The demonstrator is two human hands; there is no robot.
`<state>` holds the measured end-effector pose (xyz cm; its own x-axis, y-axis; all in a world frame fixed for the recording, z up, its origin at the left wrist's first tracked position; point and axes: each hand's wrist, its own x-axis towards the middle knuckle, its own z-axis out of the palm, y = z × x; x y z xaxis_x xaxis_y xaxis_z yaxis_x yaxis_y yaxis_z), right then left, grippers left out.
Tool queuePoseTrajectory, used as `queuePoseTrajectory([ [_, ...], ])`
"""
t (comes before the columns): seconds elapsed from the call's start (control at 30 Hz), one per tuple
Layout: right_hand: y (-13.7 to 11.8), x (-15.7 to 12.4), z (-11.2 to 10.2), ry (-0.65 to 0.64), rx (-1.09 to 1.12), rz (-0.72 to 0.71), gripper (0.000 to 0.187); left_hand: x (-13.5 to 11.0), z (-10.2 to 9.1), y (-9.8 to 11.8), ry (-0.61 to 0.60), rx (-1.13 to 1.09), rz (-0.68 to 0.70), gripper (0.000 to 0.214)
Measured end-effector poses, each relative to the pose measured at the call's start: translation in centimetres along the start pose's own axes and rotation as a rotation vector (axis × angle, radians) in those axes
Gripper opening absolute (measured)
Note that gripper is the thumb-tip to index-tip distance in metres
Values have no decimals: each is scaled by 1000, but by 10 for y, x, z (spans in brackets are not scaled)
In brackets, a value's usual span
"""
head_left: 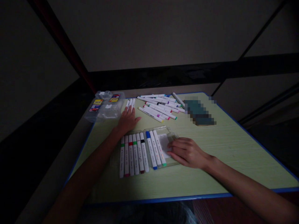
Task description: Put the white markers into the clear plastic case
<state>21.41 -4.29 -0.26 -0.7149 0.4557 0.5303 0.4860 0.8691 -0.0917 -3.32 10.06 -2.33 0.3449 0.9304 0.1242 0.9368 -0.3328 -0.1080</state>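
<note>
My left hand [127,122] lies with its fingers stretched out and thumb apart, fingertips on a few white markers [130,104] at the table's left. Below it is a clear plastic marker case [171,163] lying open. White markers with coloured bands [133,155] stand side by side in its left half, and 3 more markers [156,150] lie in the right half, one with a blue cap. My right hand [187,152] has its fingers curled together on the case's right edge, over a white sheet [163,144]. Its fingertips are partly hidden.
A loose pile of white markers [161,107] lies at the back middle. Another clear case with labels [107,107] rests at the back left corner. A dark, pixelated flat object [199,110] lies at the right. The table [205,183] has a blue edge, with a wall behind.
</note>
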Motion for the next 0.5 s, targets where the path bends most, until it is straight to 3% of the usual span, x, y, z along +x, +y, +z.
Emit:
queuePoseTrajectory([
  [0.5, -1, 0, -1, 9, -6, -7, 29, 1, -4, -3, -8, -44, -24, 63],
])
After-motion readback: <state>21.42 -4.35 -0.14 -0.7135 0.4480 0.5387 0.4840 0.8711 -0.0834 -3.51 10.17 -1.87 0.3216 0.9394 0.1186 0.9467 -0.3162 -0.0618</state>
